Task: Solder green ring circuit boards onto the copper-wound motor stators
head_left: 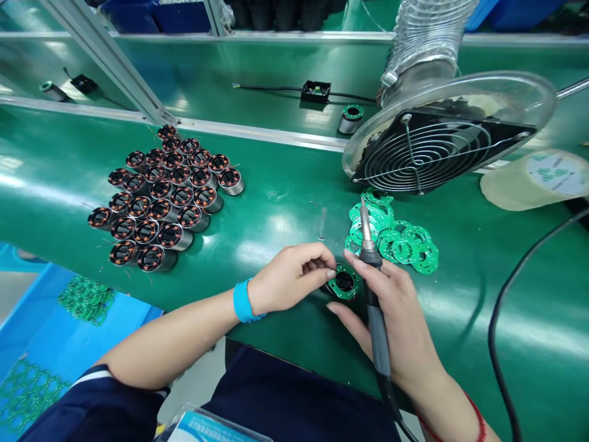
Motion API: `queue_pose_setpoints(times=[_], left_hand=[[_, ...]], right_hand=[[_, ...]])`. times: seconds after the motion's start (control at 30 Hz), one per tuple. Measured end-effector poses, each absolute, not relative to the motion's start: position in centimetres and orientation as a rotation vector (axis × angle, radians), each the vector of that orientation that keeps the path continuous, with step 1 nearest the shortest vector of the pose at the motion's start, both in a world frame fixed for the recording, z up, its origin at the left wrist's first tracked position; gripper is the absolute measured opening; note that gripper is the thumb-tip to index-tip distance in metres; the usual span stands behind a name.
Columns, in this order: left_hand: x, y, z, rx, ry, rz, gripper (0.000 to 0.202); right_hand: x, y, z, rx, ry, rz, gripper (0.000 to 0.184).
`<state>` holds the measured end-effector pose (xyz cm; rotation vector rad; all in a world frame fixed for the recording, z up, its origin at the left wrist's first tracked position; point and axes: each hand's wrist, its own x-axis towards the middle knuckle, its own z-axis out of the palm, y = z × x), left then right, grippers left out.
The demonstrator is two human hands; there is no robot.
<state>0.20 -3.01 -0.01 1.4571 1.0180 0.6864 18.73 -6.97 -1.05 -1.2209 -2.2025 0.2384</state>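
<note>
A motor stator with a green ring-shaped circuit board [343, 283] on top stands near the front edge of the bench, between my hands. My left hand [294, 276], a blue band on its wrist, pinches at the left rim of that board; whatever is between the fingertips is too small to make out. In my right hand [396, 307] rests a soldering iron [378, 331], its tip pointing away from me. The right thumb and forefinger spread around the stator's right side. Loose green ring boards [396, 236] lie in a pile just beyond the iron.
Several copper-wound stators [161, 209] stand grouped at the left. A fume extractor fan [421, 153] hangs low at the right, near a tape roll [534, 178]. A black cable [494, 331] curves along the right. A blue tray [133, 331] holds more boards at lower left.
</note>
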Motion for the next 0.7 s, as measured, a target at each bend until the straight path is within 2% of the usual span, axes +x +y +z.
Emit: queue_pose_setpoints(times=[0.1,0.17,0.43,0.63,0.7], left_hand=[[0.5,-3.0,-0.3,1.294,1.017,0.729,0.008],[0.6,-2.9,-0.4,1.257,1.011,0.709,0.004],[0.2,-2.8,0.3,1.287,1.051,0.58,0.005],[0.2,-2.8,0.6,1.435,1.127,0.54,0.012],[0.2,-2.8,0.6,1.45,1.144,0.529,0.013]], right_hand=[[18.7,-7.4,-0.8,-1.175,-2.197,0.257,0.064],[18.5,-7.4,-0.7,-1.134,-2.204,0.26,0.064],[18.8,-7.0,0.0,-1.049,-2.2,0.185,0.042],[20.0,-8.9,-0.4,-1.101,-1.895,0.442,0.038],[20.6,-9.9,-0.7,-1.159,-1.751,0.522,0.03]])
